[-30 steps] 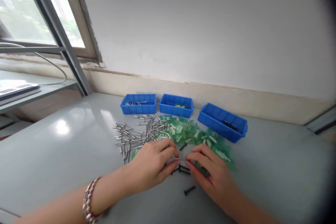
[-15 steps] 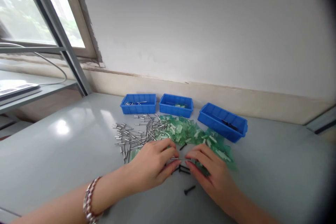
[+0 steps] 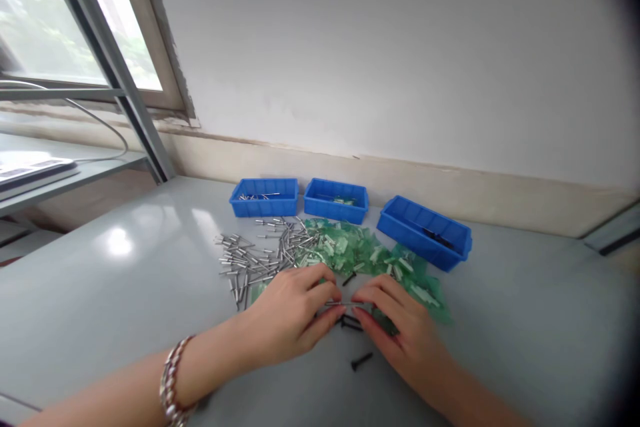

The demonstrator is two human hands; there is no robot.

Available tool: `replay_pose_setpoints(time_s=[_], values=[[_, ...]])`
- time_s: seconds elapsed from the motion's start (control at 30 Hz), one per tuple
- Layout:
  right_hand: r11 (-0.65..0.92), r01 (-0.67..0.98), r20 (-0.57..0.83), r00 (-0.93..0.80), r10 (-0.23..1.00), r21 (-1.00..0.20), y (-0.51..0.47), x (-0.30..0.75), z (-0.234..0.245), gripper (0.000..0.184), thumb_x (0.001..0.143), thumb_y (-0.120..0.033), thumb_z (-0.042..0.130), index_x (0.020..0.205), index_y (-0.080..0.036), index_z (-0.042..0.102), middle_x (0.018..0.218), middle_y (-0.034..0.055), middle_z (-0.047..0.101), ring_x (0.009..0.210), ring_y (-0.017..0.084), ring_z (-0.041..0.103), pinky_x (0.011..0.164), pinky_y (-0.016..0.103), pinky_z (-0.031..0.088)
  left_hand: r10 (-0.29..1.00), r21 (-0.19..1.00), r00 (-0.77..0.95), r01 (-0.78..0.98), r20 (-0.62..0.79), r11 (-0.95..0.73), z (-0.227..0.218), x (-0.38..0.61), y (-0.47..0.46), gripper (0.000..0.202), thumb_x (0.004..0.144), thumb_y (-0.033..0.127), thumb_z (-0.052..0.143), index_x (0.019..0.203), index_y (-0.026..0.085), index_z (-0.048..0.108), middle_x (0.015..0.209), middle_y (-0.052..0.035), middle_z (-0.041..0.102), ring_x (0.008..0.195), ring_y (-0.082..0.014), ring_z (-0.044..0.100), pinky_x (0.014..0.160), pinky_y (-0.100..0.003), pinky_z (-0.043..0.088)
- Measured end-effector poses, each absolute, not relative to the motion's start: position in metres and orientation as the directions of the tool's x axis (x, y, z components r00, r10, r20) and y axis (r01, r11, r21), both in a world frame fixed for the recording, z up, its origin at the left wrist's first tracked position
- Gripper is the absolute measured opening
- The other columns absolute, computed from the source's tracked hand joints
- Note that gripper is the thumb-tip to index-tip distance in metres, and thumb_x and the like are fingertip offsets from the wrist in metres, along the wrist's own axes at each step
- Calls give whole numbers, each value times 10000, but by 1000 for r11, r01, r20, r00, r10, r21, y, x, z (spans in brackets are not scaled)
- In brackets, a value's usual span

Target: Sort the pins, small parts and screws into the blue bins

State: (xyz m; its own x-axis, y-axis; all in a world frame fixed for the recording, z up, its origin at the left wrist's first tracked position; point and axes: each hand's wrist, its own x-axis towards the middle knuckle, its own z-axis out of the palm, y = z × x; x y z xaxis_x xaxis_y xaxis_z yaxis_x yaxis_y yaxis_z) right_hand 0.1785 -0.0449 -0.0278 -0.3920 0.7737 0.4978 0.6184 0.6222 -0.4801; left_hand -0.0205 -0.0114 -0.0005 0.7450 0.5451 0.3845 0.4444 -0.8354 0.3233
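Observation:
My left hand (image 3: 295, 310), a beaded bracelet on its wrist, pinches one end of a thin silver blind rivet (image 3: 347, 304). Thumb and fingers of my right hand (image 3: 405, 323) are closed on the other end, so the rivet lies level between the two hands. Just below it, several black screws (image 3: 352, 325) rest on the grey table, with a single black screw (image 3: 361, 361) nearer to me. Beyond my left hand spreads a pile of silver blind rivets (image 3: 240, 257). Green plastic packets (image 3: 345, 243) with pale pieces lie behind both hands, partly covered by them.
Three blue bins stand along the wall: the left bin (image 3: 265, 207) contains rivets, the middle bin (image 3: 335, 210) a few pale green pieces, the right bin (image 3: 425, 240) dark pieces. A metal shelf frame (image 3: 127, 90) rises at the left by the window.
Almost nothing differs. Both hands stay in place on the rivet, with only a slight shift of my right-hand fingers.

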Motion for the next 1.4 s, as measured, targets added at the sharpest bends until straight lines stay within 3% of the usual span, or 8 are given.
replay_pose_setpoints(time_s=[1.17,1.4], values=[[602,601,447,-406,797,-526,-45,179,-29,113,857,-157,434,881,-213,529,849,23,492,807,155,507,712,296,442,518,331,718,401,464,-854,0,-21,-13,153,861,242,425,905,151,540,909,-75,541,743,-142,532,639,-285,483],[604,617,457,-402,793,-505,-46,178,-27,123,841,-132,428,862,-207,523,843,25,498,804,148,514,715,285,448,526,315,739,425,421,-849,-1,-21,-11,167,870,251,402,919,152,528,915,-75,530,751,-148,536,647,-290,482]])
